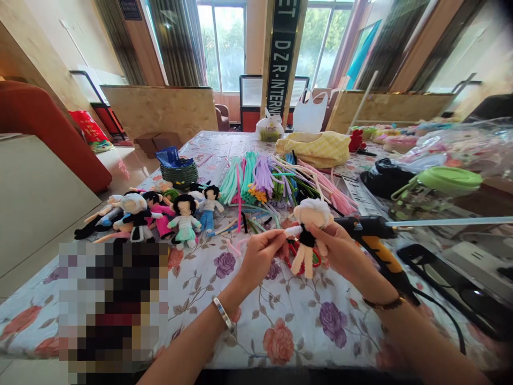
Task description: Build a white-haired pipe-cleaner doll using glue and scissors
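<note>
A small pipe-cleaner doll (309,229) with a white fuzzy head, black body and cream legs hangs upright between my hands above the floral tablecloth (288,321). My right hand (339,247) is closed round the doll's body from the right. My left hand (262,255) pinches the doll's white arm at its tip. A silver bangle sits on my left wrist, a dark band on my right. Red-handled scissors (297,256) lie on the cloth just behind the doll's legs.
A glue gun (374,235) with an orange handle and a clear glue stick lies to the right. Several finished dolls (160,216) lie at left. Bundles of coloured pipe cleaners (264,182) spread behind. A yellow checked bag (316,147) and a green-lidded jar (436,187) stand farther back.
</note>
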The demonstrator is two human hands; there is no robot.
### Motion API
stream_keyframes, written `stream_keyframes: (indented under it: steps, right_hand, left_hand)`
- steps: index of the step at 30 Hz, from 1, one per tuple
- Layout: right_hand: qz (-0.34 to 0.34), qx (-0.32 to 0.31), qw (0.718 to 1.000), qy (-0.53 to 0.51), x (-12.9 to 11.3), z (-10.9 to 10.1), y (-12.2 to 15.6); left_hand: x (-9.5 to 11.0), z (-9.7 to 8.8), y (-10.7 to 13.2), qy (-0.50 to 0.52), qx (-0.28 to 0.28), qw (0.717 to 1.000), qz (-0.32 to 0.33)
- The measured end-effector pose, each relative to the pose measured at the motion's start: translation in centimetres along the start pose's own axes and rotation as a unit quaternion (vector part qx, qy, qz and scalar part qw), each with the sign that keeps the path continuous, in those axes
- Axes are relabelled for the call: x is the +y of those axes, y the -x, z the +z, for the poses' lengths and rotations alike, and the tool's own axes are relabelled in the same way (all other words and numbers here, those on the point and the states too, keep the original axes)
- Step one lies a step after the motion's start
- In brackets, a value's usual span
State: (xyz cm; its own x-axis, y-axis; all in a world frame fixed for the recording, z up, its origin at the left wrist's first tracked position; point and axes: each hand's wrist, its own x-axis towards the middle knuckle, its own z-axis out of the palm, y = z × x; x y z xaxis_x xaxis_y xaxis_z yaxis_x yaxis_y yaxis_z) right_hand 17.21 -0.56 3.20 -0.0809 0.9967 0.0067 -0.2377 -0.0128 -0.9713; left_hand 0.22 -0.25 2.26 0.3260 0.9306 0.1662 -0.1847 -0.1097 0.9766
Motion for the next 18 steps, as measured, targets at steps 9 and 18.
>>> stream_keyframes:
  steps: [9, 18]
  right_hand:
    - [-0.097, 0.009, 0.995, -0.022, 1.7, -0.8, -0.9]
    - [-0.114, -0.006, 0.992, 0.047, 1.9, -0.8, -0.7]
  left_hand:
    - [-0.9, -0.8, -0.9, 0.046, -0.014, 0.998, -0.039]
    - [-0.9, -0.8, -1.2, 0.065, 0.036, 0.994, -0.082]
